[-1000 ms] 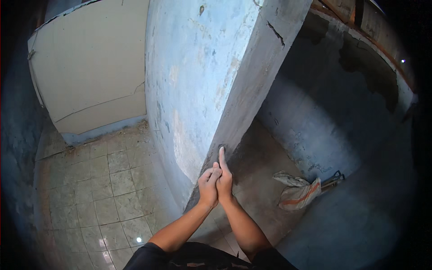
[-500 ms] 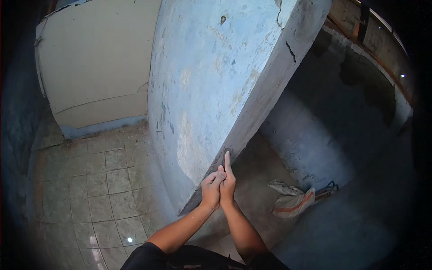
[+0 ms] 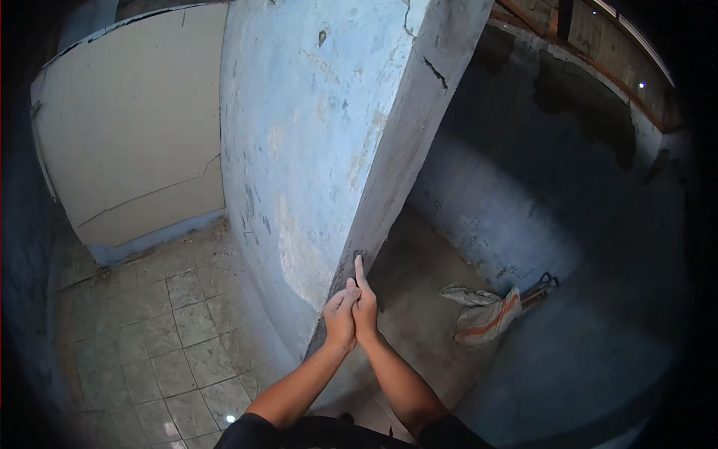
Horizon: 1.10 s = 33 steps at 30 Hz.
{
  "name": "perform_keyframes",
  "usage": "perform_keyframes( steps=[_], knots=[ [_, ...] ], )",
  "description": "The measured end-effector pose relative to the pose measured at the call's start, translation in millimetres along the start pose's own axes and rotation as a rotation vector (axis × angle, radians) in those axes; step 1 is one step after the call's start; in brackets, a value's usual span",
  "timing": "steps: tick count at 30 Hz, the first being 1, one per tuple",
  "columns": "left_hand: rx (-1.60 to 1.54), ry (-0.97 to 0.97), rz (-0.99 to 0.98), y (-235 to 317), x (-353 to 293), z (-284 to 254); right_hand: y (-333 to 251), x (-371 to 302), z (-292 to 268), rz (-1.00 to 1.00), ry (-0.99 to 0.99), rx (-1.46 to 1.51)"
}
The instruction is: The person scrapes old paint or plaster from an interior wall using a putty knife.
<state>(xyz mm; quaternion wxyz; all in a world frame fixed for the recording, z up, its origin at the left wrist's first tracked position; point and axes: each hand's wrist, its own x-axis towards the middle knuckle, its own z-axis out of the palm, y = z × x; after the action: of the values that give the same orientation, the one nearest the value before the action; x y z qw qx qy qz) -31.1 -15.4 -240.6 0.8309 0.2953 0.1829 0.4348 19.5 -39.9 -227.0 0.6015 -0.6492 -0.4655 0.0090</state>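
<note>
My left hand (image 3: pixel 340 318) and my right hand (image 3: pixel 368 310) are pressed together against the grey end face of a thick blue plastered wall (image 3: pixel 314 150), low down near the floor. The right index finger points straight up along the wall's corner edge. Just above its tip sits a small dark flat piece (image 3: pixel 359 256), perhaps the blade of a tool; the hands hide whatever else there is of it. The left hand's fingers curl against the right hand.
A pale door panel (image 3: pixel 134 135) stands at the back left above a tiled floor (image 3: pixel 149 337). To the right of the wall lies a bare concrete floor with a crumpled sack (image 3: pixel 482 314) with an orange stripe, and a dark handled tool (image 3: pixel 542 284) behind it.
Both hands stay together at the same spot on the wall's end face. The view has shifted slightly; nothing else has moved.
</note>
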Motion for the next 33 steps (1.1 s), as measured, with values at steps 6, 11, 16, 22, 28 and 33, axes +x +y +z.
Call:
perform_keyframes(
  steps=[6,11,16,22,28,33],
  knots=[
    [-0.025,-0.202,0.129,88,19,95,-81,106,-20,-0.406,0.197,-0.03],
    [0.077,-0.183,0.183,68,29,79,-61,98,-15,-0.362,0.23,-0.034],
    [0.1,-0.008,0.062,8,6,12,12,16,5,-0.045,0.134,0.024],
    [0.012,-0.129,0.129,79,35,113,-82,120,-32,-0.276,0.227,0.055],
    [0.1,-0.159,0.195,45,30,68,-43,87,-21,-0.312,0.167,0.088],
    [0.116,0.007,0.137,12,16,32,-10,44,-9,-0.203,0.122,0.074]
  ],
)
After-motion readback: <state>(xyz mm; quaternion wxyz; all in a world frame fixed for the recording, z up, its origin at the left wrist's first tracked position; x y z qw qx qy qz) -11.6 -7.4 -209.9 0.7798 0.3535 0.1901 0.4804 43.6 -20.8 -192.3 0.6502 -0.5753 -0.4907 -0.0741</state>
